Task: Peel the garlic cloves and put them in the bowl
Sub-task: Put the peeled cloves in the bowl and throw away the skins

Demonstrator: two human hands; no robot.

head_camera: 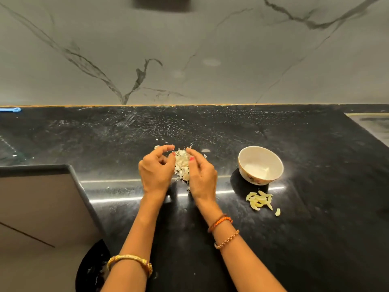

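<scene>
- A grey marble-patterned wall (pixel 210 49) with dark veins fills the upper half of the view, behind everything else.
- The glossy black stone surface (pixel 315 239) runs across the lower half, with flecks of white skin scattered over it.
- A pale grey panel with a dark edge (pixel 42 207) stands at the left, near the person's left forearm.
- The left hand (pixel 156 167) hovers over the middle of the surface, fingers curled inward beside the skins; whether it grips anything cannot be told.
- The right hand (pixel 202 173) sits just beside it, fingers bent toward the skins; its hold cannot be told either.
- A round white ceramic bowl with a floral pattern outside (pixel 260 165) stands to the right of the hands, well apart from them; its inside looks bare.
- A heap of papery white garlic skins (pixel 182 165) lies between the two hands.
- A small cluster of peeled, pale yellow garlic cloves (pixel 260 200) lies on the surface just in front of the bowl, not inside it.
- A small blue plastic item (pixel 11 110) rests at the far left, against the wall.
</scene>
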